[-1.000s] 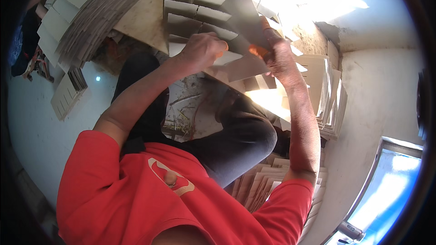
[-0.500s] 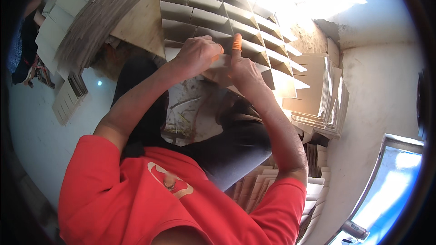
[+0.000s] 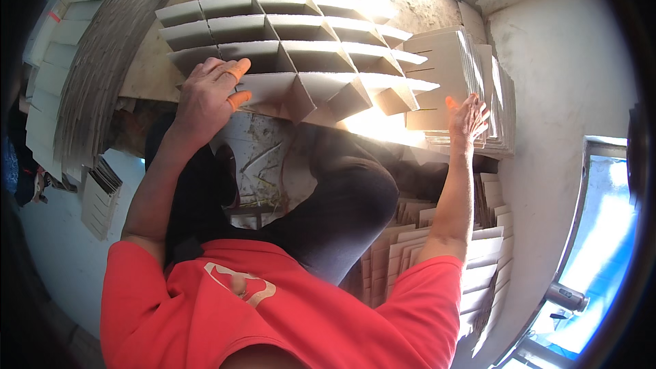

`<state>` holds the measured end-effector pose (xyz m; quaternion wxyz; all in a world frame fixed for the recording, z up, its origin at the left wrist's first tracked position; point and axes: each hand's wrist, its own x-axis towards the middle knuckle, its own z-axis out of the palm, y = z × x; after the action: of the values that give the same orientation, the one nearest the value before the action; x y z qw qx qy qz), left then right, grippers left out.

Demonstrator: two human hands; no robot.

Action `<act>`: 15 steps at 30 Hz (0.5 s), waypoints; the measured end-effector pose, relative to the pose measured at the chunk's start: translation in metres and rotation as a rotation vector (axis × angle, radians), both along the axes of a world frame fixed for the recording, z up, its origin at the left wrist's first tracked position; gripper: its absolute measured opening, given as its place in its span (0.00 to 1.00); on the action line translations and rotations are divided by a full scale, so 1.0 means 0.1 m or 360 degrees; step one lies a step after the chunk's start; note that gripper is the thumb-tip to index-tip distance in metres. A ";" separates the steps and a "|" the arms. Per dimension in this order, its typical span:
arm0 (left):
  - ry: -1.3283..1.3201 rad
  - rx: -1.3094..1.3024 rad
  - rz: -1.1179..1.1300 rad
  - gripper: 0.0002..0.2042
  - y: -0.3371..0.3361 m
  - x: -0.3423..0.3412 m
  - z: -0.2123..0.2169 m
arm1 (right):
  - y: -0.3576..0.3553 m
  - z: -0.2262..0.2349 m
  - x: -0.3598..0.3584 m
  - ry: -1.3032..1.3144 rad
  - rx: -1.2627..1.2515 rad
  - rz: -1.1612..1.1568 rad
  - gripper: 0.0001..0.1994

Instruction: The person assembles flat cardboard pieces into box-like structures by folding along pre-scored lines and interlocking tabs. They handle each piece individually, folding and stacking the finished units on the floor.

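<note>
1. Head view: left hand point(image 3: 208, 99) clamps the near edge of the cardboard divider grid point(image 3: 294, 61), upper centre of frame.
2. Right hand point(image 3: 467, 119), fingers spread loose, touches the stack of slotted cardboard sheets point(image 3: 465, 82) at right, gripping nothing.
3. Grid cells look empty.
4. Dirty littered floor point(image 3: 263, 157) below, whitewashed wall point(image 3: 567, 61) right, more strips point(image 3: 410, 253) by the knee.
</note>
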<state>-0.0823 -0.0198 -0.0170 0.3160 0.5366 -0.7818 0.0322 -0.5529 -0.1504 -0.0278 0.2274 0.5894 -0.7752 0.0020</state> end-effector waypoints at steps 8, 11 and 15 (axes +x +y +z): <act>0.0038 0.0097 0.0094 0.23 -0.01 0.06 0.00 | -0.15 0.05 -0.38 -0.0444 -0.0111 0.0088 0.21; 0.0085 0.0096 0.0134 0.22 0.02 0.12 0.01 | -0.07 0.32 -0.18 -0.0682 -0.0387 0.0038 0.18; 0.0157 0.0140 0.0176 0.21 0.08 0.25 0.01 | 0.19 0.93 0.61 -0.0835 -0.0891 0.0818 0.16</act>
<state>-0.0575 -0.0118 -0.0156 0.3281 0.5932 -0.7351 -0.0113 -0.4918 -0.1316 0.0651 0.1661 0.6580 -0.6048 0.4168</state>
